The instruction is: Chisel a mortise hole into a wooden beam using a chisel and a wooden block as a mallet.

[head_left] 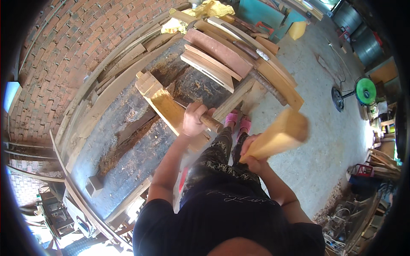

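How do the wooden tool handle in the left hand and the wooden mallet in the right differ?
The mallet is broad and blocky; the handle is slimmer and rounder. The mallet is yellower; the handle is browner. Both look wooden and are being gripped.

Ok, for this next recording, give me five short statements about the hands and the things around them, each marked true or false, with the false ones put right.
1. The left hand grips a round wooden handle. True.
2. The right hand is empty. False: the right hand holds a thick block of wood.
3. A long yellowish timber lies on the dark bench. True.
4. The person's shoes are black. False: the shoes are pink.
5. The green fan is on the right side of the picture. True.
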Demonstrator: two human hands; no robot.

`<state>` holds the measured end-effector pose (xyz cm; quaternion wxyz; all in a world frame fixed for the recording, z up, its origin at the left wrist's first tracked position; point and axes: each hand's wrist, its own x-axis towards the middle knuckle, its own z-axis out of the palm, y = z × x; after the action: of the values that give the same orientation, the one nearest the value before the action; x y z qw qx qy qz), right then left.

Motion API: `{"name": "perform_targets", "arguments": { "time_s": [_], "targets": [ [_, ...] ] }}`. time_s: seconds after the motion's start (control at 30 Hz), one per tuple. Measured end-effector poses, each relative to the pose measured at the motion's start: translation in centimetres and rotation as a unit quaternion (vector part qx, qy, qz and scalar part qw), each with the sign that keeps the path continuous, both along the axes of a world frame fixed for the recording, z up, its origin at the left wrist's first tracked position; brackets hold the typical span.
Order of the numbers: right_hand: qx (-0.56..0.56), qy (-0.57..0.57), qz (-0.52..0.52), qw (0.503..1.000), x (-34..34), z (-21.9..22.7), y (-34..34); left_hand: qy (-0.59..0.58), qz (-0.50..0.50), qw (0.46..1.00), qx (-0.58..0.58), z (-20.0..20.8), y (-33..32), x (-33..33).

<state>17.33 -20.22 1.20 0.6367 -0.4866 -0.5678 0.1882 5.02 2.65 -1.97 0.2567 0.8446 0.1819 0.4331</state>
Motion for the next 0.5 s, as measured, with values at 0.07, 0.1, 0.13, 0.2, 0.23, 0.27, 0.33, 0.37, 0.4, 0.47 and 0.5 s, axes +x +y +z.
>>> {"name": "perform_targets", "arguments": {
  "time_s": [0.07, 0.1, 0.13, 0.2, 0.23, 0.27, 0.33, 0.37, 0.4, 0.47, 0.5],
  "targets": [
    [-0.224, -0.016, -0.046, 0.973, -0.9, 0.1, 0.8, -0.014, -0.001, 1.0, 0.006, 0.3, 0.0, 0.3],
    [-0.315, -0.028, -0.058, 0.947, -0.9, 0.1, 1.4, -0.019, 0.001, 1.0, 0.025, 0.5, 0.1, 0.3],
    [-0.346, -0.01, -0.073, 0.935, -1.0, 0.4, 1.1, -0.023, 0.006, 0.999, 0.044, 0.7, 0.2, 0.1],
    [-0.302, 0.053, -0.089, 0.948, -0.4, -0.1, 0.6, -0.018, 0.007, 0.999, 0.049, -0.3, 0.4, 0.1],
    [-0.261, 0.117, -0.109, 0.952, -0.4, -0.2, 0.1, -0.017, 0.002, 0.998, 0.064, -0.3, 0.3, 0.1],
    [-0.217, 0.2, -0.109, 0.949, -0.9, 2.2, 0.4, -0.014, 0.004, 0.998, 0.062, -0.3, 0.1, -0.1],
    [-0.172, 0.251, -0.101, 0.947, -1.0, 4.2, -0.5, -0.032, -0.042, 0.997, 0.063, 0.1, -0.7, -0.6],
    [-0.133, 0.234, -0.115, 0.956, -1.0, 4.4, -1.0, -0.031, -0.042, 0.997, 0.062, 0.2, -0.8, -0.6],
    [-0.109, 0.222, -0.099, 0.964, -0.8, 4.6, -1.4, -0.035, -0.041, 0.997, 0.059, 0.3, -0.8, -0.6],
    [-0.071, 0.183, -0.088, 0.977, -0.8, 6.2, -1.7, -0.036, -0.038, 0.997, 0.052, 0.0, -0.9, -0.6],
    [-0.073, 0.184, -0.087, 0.976, -0.9, 5.7, -1.5, -0.034, -0.017, 0.998, 0.047, -0.2, -0.7, -0.5]
  ]
}}
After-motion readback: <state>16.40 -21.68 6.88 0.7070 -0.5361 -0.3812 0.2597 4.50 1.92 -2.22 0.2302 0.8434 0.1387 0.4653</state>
